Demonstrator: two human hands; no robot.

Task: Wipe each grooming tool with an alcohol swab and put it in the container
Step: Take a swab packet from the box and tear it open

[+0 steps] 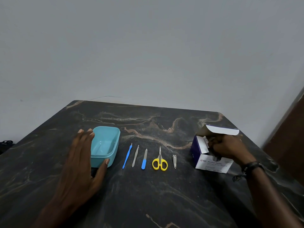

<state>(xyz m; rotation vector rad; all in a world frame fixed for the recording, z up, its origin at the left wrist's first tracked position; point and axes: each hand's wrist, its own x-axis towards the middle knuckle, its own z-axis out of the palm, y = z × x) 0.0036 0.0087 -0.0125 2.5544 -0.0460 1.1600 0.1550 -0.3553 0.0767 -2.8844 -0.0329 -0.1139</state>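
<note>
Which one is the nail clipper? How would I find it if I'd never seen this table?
Start at the dark marble table and find the row of five little tools between the teal container and the swab box. The nail clipper is the last one, nearest the box, just past the yellow scissors. It is the shortest tool, all silver, with no coloured handle.

A dark marble-patterned worktop (164,195) with tan veins stands against a plain grey wall (148,46); right of the worktop, a brown wooden edge (289,129) rises.
</note>
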